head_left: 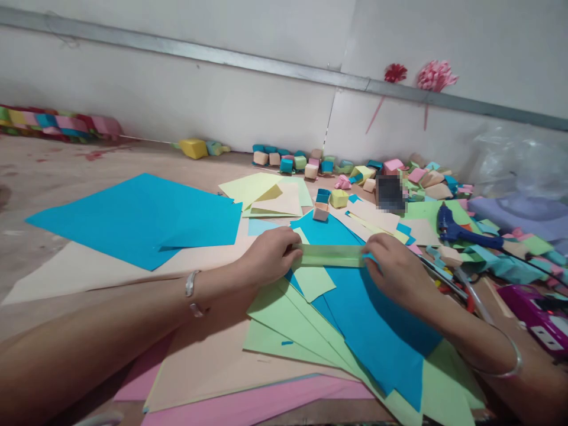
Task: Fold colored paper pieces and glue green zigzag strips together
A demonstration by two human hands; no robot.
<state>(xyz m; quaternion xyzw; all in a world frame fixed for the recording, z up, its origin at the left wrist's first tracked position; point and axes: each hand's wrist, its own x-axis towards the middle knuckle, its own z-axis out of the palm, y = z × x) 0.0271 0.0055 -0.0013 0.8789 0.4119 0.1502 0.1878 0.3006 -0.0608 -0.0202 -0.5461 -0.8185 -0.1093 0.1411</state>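
A pale green paper strip (332,255) is stretching almost level between the two hands, showing a straight lengthwise crease; whether it is touching the sheets below, I cannot tell. A scrap of blue (369,257) is peeking out at its right end. Nearest on the bench (151,155), pink sheets (266,405) are lying under peach sheets (204,367), with pale green sheets (288,331) and blue sheets (381,331) fanning across them. A magenta socket box (523,310) is sitting at the right edge, and beyond it a blue glue gun (465,235) is lying among paper scraps. Farther off, small folded paper boxes (286,165) are lining the foot of a white wall (266,23), where a red flower (395,73) and a pink flower (437,76) are standing at a metal rail (222,57). The left hand (275,251) is pinching the strip's left end between thumb and fingers; the right hand (394,269) is gripping the other end with curled fingers, both forearms reaching inward from the lower corners.
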